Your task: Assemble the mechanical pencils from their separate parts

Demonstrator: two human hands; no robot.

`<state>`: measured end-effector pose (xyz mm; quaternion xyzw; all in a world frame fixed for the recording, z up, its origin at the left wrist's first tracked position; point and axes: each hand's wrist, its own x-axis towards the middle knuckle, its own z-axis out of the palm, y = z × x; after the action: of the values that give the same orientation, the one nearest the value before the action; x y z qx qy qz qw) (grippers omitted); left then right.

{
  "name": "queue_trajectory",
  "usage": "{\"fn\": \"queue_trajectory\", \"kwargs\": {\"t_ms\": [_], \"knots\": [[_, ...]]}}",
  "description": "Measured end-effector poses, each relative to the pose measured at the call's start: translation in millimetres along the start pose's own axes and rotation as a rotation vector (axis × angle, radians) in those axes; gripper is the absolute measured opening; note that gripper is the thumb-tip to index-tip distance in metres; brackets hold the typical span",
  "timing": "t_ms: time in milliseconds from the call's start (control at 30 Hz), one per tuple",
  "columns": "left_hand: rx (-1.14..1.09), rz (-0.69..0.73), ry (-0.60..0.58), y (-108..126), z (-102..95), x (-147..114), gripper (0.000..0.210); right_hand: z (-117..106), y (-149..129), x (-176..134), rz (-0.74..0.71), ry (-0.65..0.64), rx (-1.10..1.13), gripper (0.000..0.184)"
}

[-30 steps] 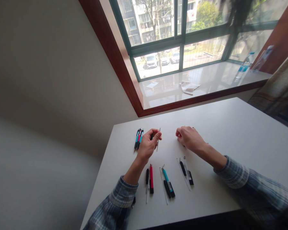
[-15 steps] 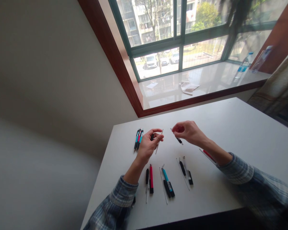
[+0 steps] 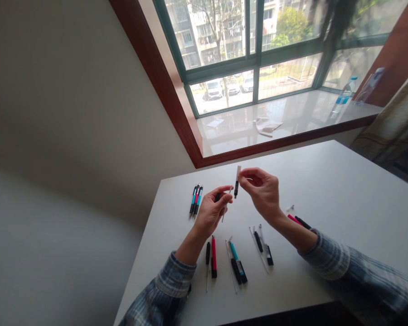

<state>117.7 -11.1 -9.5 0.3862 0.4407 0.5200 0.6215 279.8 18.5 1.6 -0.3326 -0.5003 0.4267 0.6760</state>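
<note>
Above the white table [image 3: 326, 181], my left hand [image 3: 207, 213] pinches a thin pale pen refill [image 3: 223, 215] between thumb and fingers. A short black pen piece [image 3: 217, 197] also shows inside its curled fingers. My right hand [image 3: 264, 192] is closed on a pen barrel [image 3: 237, 186], pale at the top and black lower down. That barrel stands nearly upright, close to the refill's upper end but seemingly apart from it. Nearer to me lie a red barrel [image 3: 214, 259], a turquoise barrel [image 3: 234, 251] and a black grip [image 3: 258, 242], with thin refills beside them.
Three whole pens [image 3: 196, 201] lie side by side left of my hands. Beyond my right forearm are a pink barrel [image 3: 293, 219], a black piece [image 3: 302, 222] and a small pale part [image 3: 290, 208]. A windowsill [image 3: 231, 138] holds a cloth [image 3: 267, 126] and a bottle [image 3: 344, 96].
My right hand has lifted the pen barrel and turned it from slanting to nearly upright, closer to my left hand. My right forearm moved aside, uncovering small parts. The left hand barely moved.
</note>
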Motion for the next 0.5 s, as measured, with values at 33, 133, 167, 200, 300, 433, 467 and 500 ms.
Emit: {"fn": "queue_trajectory", "kwargs": {"t_ms": [33, 133, 167, 200, 300, 433, 467, 500], "knots": [[-0.005, -0.004, -0.004, -0.3, 0.6, 0.2, 0.054, 2.1, -0.7, -0.7, -0.008, -0.002, 0.01, 0.014], [-0.01, -0.021, -0.03, 0.1, 1.9, -0.2, 0.053, 6.6, -1.6, -2.5, -0.023, -0.009, 0.029, 0.011], [-0.007, -0.027, -0.045, 0.8, 2.2, -0.7, 0.052, 7.4, -1.8, -2.9, -0.029, -0.011, 0.034, 0.01], [-0.004, -0.035, -0.059, 1.7, 2.4, -1.3, 0.051, 8.0, -2.0, -3.1, -0.035, -0.014, 0.036, 0.01], [0.012, -0.054, -0.078, 4.5, 2.5, -2.6, 0.047, 8.3, -3.2, -3.1, -0.047, -0.029, 0.017, 0.01], [0.048, -0.06, -0.071, 5.9, 0.9, -1.9, 0.043, 6.5, -4.9, -1.6, -0.037, -0.08, -0.027, 0.012], [0.056, -0.059, -0.069, 5.8, 0.4, -1.6, 0.043, 5.7, -5.3, -0.6, -0.035, -0.089, -0.032, 0.013], [0.067, -0.058, -0.065, 5.6, -0.1, -1.4, 0.043, 4.9, -5.9, 0.7, -0.036, -0.087, -0.037, 0.013]]}}
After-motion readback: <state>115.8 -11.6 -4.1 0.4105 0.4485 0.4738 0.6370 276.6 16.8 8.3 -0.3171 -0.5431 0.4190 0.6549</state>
